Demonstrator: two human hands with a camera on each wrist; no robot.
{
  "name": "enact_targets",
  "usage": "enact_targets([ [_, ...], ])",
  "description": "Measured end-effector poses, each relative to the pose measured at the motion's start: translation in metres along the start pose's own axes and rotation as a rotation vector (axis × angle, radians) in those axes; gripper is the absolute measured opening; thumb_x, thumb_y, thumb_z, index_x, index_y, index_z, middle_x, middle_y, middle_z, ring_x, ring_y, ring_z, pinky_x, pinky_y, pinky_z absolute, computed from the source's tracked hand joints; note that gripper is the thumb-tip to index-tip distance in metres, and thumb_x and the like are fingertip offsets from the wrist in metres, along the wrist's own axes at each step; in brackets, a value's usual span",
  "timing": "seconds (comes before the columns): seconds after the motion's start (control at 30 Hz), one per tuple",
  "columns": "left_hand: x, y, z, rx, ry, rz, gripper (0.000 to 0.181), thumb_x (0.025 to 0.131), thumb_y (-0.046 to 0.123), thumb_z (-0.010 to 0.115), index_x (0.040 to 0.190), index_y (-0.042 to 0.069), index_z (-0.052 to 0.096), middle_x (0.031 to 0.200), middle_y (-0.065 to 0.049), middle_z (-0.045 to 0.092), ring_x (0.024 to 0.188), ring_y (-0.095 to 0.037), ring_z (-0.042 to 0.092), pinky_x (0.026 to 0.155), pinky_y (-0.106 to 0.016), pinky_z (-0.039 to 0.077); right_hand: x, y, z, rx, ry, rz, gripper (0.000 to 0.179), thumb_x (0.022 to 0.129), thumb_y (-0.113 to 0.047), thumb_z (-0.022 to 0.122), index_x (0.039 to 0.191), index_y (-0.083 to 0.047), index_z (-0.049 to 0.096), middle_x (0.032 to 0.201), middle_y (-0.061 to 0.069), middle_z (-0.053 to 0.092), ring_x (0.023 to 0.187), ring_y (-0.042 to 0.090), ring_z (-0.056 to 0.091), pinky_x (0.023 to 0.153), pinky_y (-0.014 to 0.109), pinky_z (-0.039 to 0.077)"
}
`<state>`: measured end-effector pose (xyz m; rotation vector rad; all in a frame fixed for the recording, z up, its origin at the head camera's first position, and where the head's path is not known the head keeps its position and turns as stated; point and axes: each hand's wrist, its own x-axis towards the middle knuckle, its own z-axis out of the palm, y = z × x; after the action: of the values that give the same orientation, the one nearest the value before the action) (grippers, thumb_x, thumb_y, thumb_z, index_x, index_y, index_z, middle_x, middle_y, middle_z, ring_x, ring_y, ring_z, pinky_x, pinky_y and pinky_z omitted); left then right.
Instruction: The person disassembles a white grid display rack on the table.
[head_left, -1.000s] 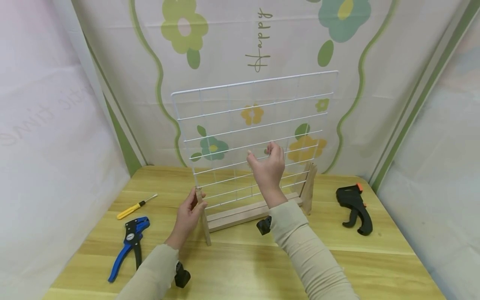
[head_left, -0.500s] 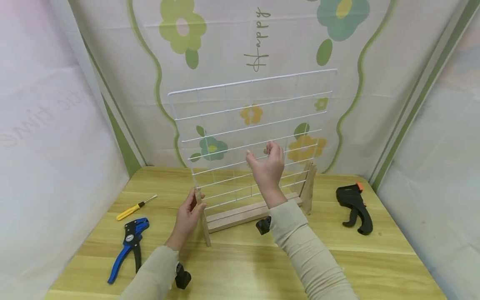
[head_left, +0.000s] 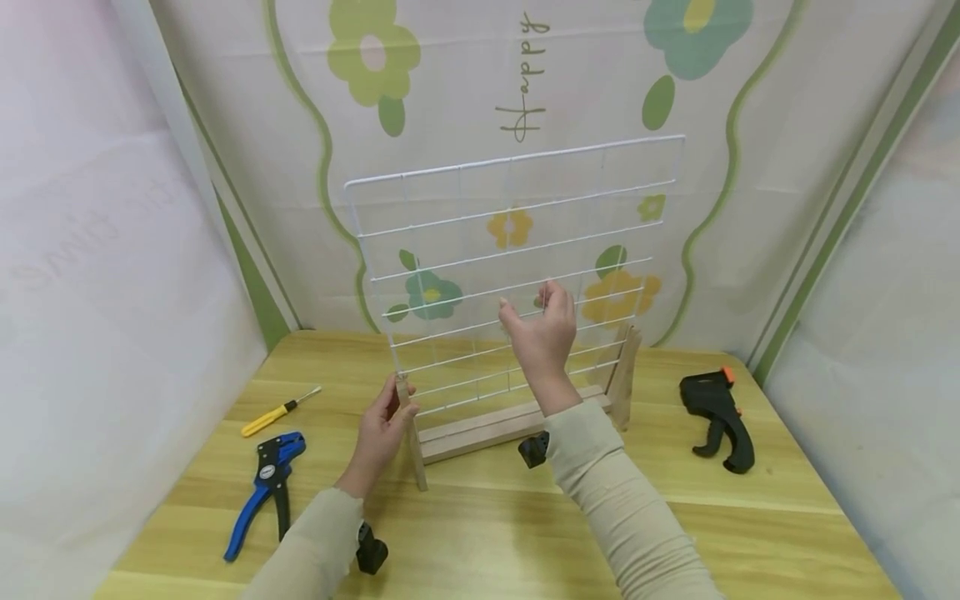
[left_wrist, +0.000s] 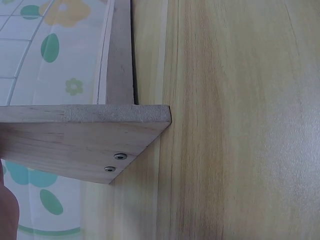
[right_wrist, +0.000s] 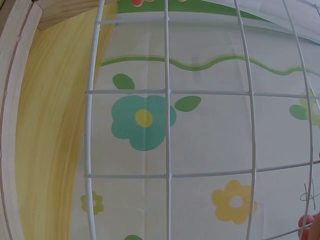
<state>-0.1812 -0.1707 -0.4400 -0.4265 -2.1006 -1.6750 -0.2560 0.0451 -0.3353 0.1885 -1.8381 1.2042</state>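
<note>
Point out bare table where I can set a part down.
Free: midway between left sleeve and right sleeve, nearer than the stand; also right of the right sleeve, nearer than the black tool. Crowded: the left, with pliers and screwdriver.

Pale beige long sleeves (head_left: 633,508), creased — wide plain cuffs (head_left: 585,440) — and small, blocky black wrist cameras (head_left: 372,552)

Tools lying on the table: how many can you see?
3: the yellow screwdriver and blue pliers, both left of the left hand, and the black trigger tool near the right edge of the table. More may be hidden.
</note>
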Motion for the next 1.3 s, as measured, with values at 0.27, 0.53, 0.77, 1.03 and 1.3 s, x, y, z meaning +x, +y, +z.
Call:
enact_targets([
  [0.27,0.0,-0.003,0.0,-0.002,-0.011,-0.001,0.054,0.087,-0.008,0.057,0.135,-0.014,0.035,0.112,-0.03,0.056,0.112,-0.013,0.056,0.087,-0.008,0.044,0.002,0.0,-0.002,0.004,0.008,-0.003,0.042,0.07,-0.016,0.078,0.093,0.006,0.051,0.086,0.023,0.052,0.08,0.034,0.048,0.067,0.034,0.042],
  [0.53,-0.001,-0.002,0.0,0.022,-0.008,-0.001,0.054,0.086,-0.008,0.058,0.135,-0.012,0.035,0.113,-0.029,0.056,0.113,-0.013,0.054,0.089,-0.01,0.043,0.004,-0.003,-0.003,0.008,0.001,0.01,0.042,0.071,-0.017,0.077,0.093,0.006,0.05,0.088,0.024,0.051,0.08,0.03,0.046,0.067,0.034,0.04],
  [0.77,0.0,-0.002,0.0,-0.009,-0.022,-0.008,0.056,0.086,-0.008,0.057,0.136,-0.015,0.031,0.115,-0.033,0.053,0.115,-0.048,0.046,0.09,-0.009,0.042,0.007,-0.004,-0.003,-0.001,0.01,-0.005,0.043,0.071,-0.019,0.077,0.096,0.006,0.052,0.088,0.022,0.052,0.081,0.032,0.047,0.067,0.035,0.041],
  [1.03,0.0,-0.002,0.001,-0.01,-0.023,-0.007,0.056,0.087,-0.008,0.056,0.136,-0.014,0.031,0.115,-0.033,0.053,0.115,-0.048,0.046,0.09,-0.01,0.042,0.011,-0.007,-0.004,0.0,0.016,0.01,0.042,0.071,-0.017,0.077,0.095,0.006,0.051,0.086,0.018,0.05,0.08,0.031,0.046,0.066,0.034,0.039],
  [1.3,-0.001,-0.001,0.0,-0.021,-0.014,-0.059,0.054,0.086,-0.007,0.058,0.135,-0.011,0.036,0.112,-0.032,0.055,0.115,-0.046,0.048,0.083,-0.009,0.046,0.019,-0.013,-0.007,0.028,0.003,0.035,0.042,0.072,-0.018,0.076,0.095,0.005,0.05,0.088,0.02,0.05,0.084,0.037,0.048,0.069,0.034,0.039],
])
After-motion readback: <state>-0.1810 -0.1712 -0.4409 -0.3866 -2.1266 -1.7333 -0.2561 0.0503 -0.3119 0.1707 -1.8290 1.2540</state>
